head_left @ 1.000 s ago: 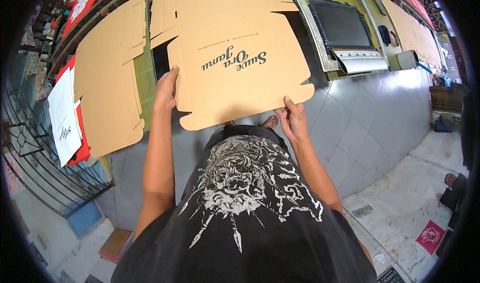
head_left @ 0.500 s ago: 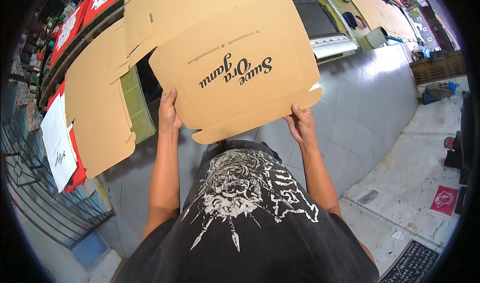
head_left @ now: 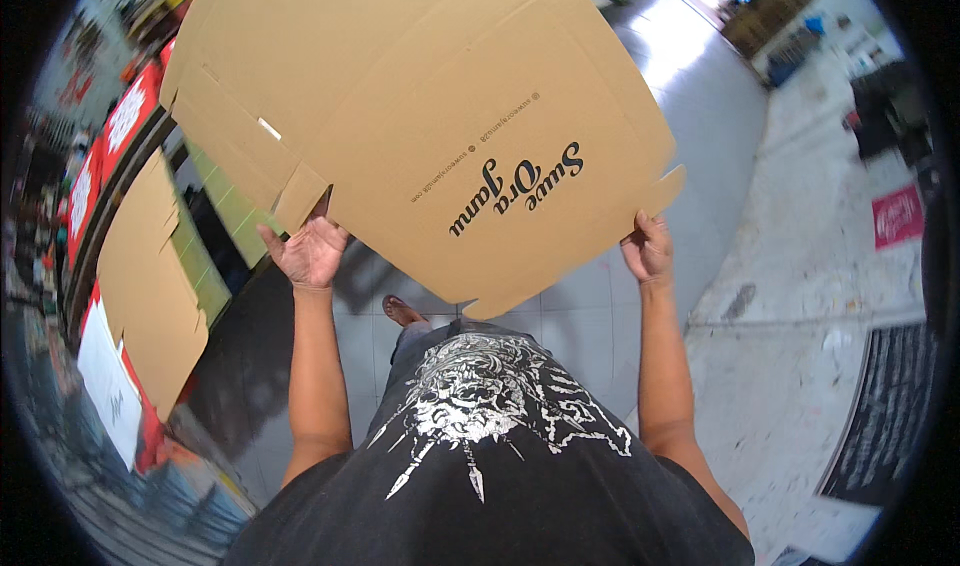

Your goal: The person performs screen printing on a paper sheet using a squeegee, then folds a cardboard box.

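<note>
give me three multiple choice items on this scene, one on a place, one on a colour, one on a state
1. Where is the right hand on the flat cardboard box blank?
A. at its lower right edge
B. at its top edge
C. not touching it

2. What colour is the shirt that the person wears?
A. white with red stripes
B. black with a silver-white print
C. plain yellow

3. In what state is the cardboard box blank?
A. folded into a closed box
B. lying on the floor
C. unfolded and held up in the air

Answers:
1 A, the fingers of the right hand grip the edge near the lower right corner.
2 B, the dark cloth bears a pale printed design on the chest.
3 C, the left hand and the right hand hold it flat above the grey tiled floor.
</note>
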A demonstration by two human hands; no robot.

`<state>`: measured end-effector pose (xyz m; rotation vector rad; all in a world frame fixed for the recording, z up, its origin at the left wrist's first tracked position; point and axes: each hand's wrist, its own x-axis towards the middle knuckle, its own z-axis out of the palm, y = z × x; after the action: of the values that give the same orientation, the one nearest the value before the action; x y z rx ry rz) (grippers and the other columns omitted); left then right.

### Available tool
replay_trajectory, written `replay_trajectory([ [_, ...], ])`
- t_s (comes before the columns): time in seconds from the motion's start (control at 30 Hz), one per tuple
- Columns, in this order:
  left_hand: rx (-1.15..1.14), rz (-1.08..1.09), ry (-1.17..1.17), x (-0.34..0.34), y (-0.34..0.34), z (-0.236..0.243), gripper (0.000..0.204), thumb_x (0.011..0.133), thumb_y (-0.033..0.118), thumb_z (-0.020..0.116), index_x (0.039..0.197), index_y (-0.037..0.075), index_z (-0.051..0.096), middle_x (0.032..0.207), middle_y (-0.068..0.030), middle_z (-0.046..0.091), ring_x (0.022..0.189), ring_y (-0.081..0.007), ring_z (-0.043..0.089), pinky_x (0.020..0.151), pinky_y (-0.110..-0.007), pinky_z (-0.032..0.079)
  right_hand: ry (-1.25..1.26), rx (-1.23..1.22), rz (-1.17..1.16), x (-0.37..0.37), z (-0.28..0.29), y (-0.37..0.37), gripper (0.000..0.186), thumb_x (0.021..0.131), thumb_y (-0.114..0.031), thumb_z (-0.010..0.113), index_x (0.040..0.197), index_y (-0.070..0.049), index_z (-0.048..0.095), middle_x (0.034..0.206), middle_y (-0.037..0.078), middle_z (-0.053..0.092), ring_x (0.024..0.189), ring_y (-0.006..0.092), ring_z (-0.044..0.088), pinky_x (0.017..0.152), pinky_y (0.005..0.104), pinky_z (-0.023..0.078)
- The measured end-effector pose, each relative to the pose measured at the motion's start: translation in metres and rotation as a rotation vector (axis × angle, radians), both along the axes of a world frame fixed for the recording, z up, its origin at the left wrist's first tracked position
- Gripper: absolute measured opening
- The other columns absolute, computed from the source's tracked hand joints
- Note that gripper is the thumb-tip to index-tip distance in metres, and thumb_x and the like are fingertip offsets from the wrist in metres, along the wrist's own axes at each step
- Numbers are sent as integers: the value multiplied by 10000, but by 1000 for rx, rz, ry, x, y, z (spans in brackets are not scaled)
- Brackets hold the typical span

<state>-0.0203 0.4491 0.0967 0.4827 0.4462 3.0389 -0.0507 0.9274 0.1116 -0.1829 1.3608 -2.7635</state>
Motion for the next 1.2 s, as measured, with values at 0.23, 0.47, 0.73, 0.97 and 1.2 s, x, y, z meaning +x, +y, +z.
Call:
replay_trajectory([
  [0.23, 115, -225, -29, -26, 132, -41, 1079, 640, 707, 702, 1475, 149, 306, 1534, -73, 286, 1421, -293, 216, 1146, -518, 178, 25, -105, -400, 84, 26, 171, 435, 958, -229, 534, 1340, -41, 445, 1291, 99, 559, 1165, 244, 548, 999, 412, 434],
  [0.47, 79, -451, -286, -72, 230, -71, 1050, 689, 749, 626, 1446, 79, 344, 1504, -107, 334, 1377, -302, 308, 1117, -520, 244, 21, -30, -682, 218, -6, 373, 466, 993, -342, 443, 1334, -24, 463, 1286, 113, 562, 1159, 254, 551, 988, 414, 444],
  [0.73, -387, -684, -83, -159, 324, -91, 821, 836, 637, 543, 1388, 41, 425, 1373, -129, 507, 1244, -302, 500, 1033, -490, 385, -50, 213, -1019, 240, 50, 494, 415, 1005, -311, 430, 1300, -23, 482, 1258, 102, 572, 1119, 222, 575, 932, 354, 487],
  [0.97, -847, -878, 129, -301, 444, -24, 665, 844, 411, 675, 1313, -20, 485, 1204, -115, 605, 1105, -177, 577, 941, -349, 454, -37, 318, -1055, 144, 133, 585, 401, 1015, -255, 414, 1341, -25, 446, 1257, 96, 568, 1097, 197, 583, 915, 343, 495],
  [1.2, -843, -796, -73, -398, 589, -21, 404, 871, 135, 673, 1227, -5, 545, 1161, -109, 634, 1040, -190, 622, 875, -348, 519, -241, 798, -1204, 34, 172, 690, 470, 990, -328, 479, 1373, -60, 428, 1278, 84, 552, 1110, 183, 574, 896, 304, 473],
])
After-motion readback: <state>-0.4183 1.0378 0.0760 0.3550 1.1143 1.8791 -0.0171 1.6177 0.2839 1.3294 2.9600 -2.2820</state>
